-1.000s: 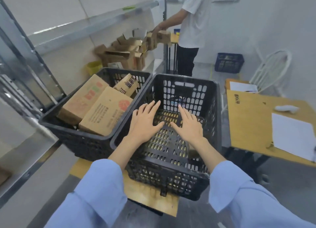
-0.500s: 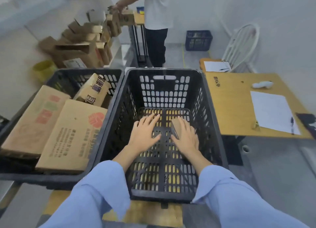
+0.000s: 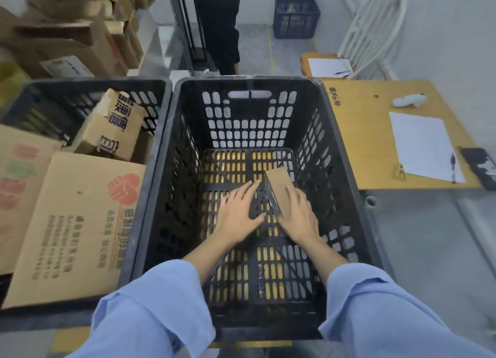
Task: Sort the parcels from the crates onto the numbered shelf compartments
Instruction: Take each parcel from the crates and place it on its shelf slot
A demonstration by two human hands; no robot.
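A person in light blue sleeves [image 3: 150,322] reaches both hands into a black slatted crate [image 3: 268,79]. The one thing in the crate is a small brown cardboard parcel [image 3: 279,188], right of the crate's middle, tilted with its left edge raised off the crate floor. The right hand [image 3: 300,215] holds the parcel, fingers laid over its top face and thumb at its near corner. The left hand [image 3: 237,214] is spread wide, palm down over the crate floor; its fingertips reach close to the parcel's left edge, though whether they touch it cannot be told.

Touching the crate's left side stands a second black crate [image 3: 88,85] holding cardboard boxes: a large flat box with a red emblem [image 3: 75,223] nearest the crate, a smaller box with blue characters [image 3: 112,127] tilted behind it, and a third box [image 3: 18,186] farther left. To the crate's right is a wooden table [image 3: 370,132] bearing a sheet of paper [image 3: 424,145], a pen [image 3: 453,167] and a small white object [image 3: 409,100]. Beyond the crate, another person's dark trouser legs [image 3: 220,25] stand on the floor, with a blue crate [image 3: 296,18] and a white chair [image 3: 375,27] to the right of them. Beyond the crate to the left, more cardboard boxes [image 3: 80,35] are stacked, blurred.
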